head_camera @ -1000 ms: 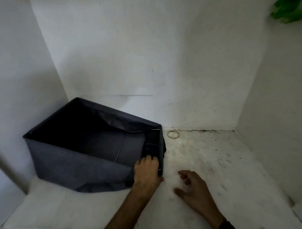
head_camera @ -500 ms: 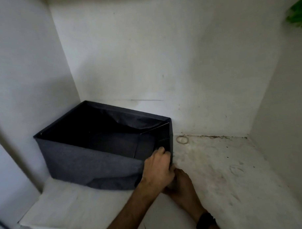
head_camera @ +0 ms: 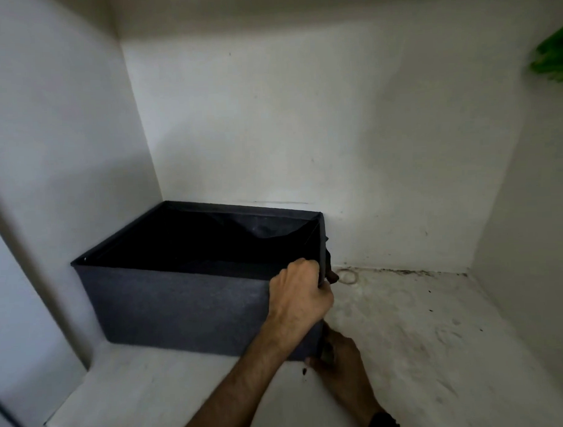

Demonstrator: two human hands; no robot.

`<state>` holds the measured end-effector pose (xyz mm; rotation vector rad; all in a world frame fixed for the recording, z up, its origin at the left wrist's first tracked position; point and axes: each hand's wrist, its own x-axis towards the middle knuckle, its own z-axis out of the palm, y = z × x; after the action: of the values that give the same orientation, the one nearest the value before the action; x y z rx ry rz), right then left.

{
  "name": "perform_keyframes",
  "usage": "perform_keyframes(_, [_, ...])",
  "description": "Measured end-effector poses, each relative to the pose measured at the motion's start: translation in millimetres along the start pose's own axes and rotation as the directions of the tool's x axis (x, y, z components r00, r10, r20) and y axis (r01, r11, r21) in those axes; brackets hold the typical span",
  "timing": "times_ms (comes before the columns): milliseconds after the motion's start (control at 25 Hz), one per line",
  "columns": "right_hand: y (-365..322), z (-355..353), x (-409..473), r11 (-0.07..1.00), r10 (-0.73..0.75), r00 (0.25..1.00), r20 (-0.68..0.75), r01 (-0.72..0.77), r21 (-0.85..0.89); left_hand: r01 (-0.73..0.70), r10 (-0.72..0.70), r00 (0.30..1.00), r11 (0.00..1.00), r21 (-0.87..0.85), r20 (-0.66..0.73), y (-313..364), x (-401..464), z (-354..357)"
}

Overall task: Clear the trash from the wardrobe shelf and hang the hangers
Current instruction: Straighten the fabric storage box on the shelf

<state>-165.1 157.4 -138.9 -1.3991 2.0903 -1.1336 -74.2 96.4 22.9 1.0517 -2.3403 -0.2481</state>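
A dark grey fabric box [head_camera: 168, 300] stands open-topped in the left back corner of the white wardrobe shelf [head_camera: 421, 336]. My left hand [head_camera: 299, 295] grips the box's top rim at its near right corner. My right hand [head_camera: 339, 361], with a dark watch at the wrist, holds the bottom of that same corner, its fingers partly hidden behind the fabric. The inside of the box is dark and I cannot tell what it holds. A pale rubber band [head_camera: 348, 276] lies on the shelf by the back wall, just right of the box.
White walls close the shelf on the left, back and right. Dark specks and dirt marks [head_camera: 413, 271] line the back edge of the shelf. Something green [head_camera: 552, 57] hangs at the upper right. The shelf's front edge [head_camera: 121, 426] runs along the lower left.
The sagging box now stands squared up, its right wall upright. My right hand moved from the bare shelf to the box's lower right corner, while my left hand kept its hold on the rim.
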Motion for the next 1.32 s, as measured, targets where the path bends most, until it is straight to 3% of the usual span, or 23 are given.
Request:
perform_keyframes(160, [-4, -1, -2, 0.999, 0.04, 0.999, 0.008, -0.04, 0.021, 0.03, -0.03, 0.999, 0.999, -0.024, 0.021, 3, 0, -7])
perform_keyframes(480, [1, 2, -3, 0.994, 0.038, 0.999, -0.015, -0.04, -0.098, 0.047, -0.046, 0.998, 0.997, -0.056, 0.032, -2, 3, -3])
perform_keyframes(680, [2, 2, 1, 0.995, 0.042, 0.998, -0.036, -0.045, -0.087, -0.012, 0.015, 0.999, 0.998, -0.054, 0.045, -7, -1, -4])
perform_keyframes(1080, [1, 2, 1, 0.994, 0.079, 0.996, -0.033, -0.081, -0.075, -0.065, 0.061, 0.998, 0.985, -0.161, -0.029, -16, -12, -19])
perform_keyframes(1320, [-36, -10, -20, 1.0, -0.02, 0.989, -0.149, 0.022, 0.013, -0.087, 0.052, 0.99, 0.956, -0.279, -0.131, -39, -33, -34])
